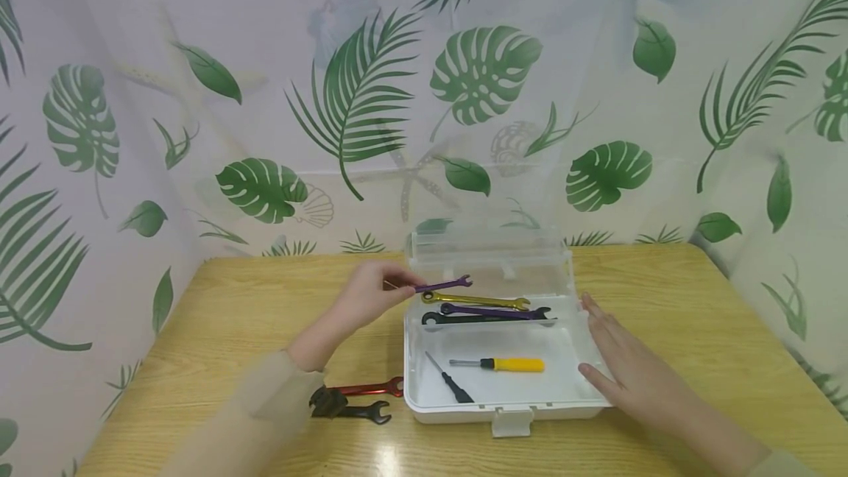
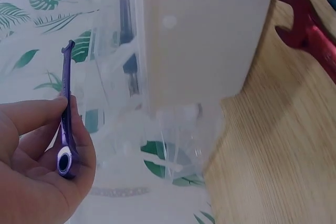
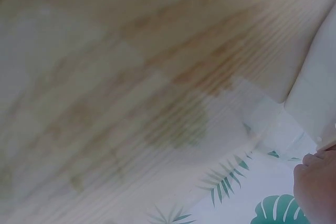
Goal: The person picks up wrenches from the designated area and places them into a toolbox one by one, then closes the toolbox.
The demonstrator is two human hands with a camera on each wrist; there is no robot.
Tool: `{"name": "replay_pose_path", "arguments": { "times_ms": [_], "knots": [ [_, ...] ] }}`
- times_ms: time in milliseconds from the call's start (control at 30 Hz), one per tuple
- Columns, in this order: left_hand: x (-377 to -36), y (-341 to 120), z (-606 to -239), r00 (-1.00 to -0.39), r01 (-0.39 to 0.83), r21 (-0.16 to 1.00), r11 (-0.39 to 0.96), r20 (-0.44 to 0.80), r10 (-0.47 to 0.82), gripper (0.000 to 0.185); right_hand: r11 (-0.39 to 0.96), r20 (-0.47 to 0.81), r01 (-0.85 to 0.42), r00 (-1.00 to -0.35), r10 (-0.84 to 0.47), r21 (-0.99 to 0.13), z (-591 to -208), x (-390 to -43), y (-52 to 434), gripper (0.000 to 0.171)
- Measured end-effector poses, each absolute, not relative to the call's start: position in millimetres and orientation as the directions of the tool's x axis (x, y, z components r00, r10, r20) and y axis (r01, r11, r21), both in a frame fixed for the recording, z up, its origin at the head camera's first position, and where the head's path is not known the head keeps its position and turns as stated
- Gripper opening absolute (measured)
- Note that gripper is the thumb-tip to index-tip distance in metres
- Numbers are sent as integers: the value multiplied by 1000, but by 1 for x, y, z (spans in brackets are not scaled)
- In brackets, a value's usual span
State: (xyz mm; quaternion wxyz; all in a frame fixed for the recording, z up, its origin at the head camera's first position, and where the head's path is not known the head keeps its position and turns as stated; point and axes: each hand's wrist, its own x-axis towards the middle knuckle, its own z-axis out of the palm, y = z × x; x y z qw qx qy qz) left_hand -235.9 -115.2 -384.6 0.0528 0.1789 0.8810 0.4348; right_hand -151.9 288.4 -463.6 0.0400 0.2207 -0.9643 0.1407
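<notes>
My left hand [image 1: 374, 291] pinches a small purple combination wrench [image 2: 66, 114] between thumb and fingers, above the back left of a white toolbox [image 1: 414, 411]. Its open end points right in the head view; the ring end shows near the palm in the left wrist view. My right hand [image 1: 626, 366] lies with straight fingers along the box's right wall. In the back section lie a gold wrench [image 1: 477, 301], another purple wrench [image 1: 493, 311] and a black wrench [image 1: 464, 319]. The front section holds a yellow-handled screwdriver [image 1: 520, 365] and a black screwdriver [image 1: 453, 387].
The clear lid [image 1: 490, 245] stands raised at the box's back, and a white latch [image 1: 512, 422] hangs at its front. On the wooden table [image 1: 232, 315], left of the box, lie a red wrench [image 1: 371, 389] and a dark wrench [image 1: 364, 412]. A leaf-patterned cloth hangs behind.
</notes>
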Motion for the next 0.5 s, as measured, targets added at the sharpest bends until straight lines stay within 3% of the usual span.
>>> {"name": "replay_pose_path", "arguments": {
  "times_ms": [500],
  "knots": [
    [-246,-73,-394,-900,328,795,511,98,426,13,851,190,-472,-880,-436,-230,-467,-152,289,83]
  ]
}}
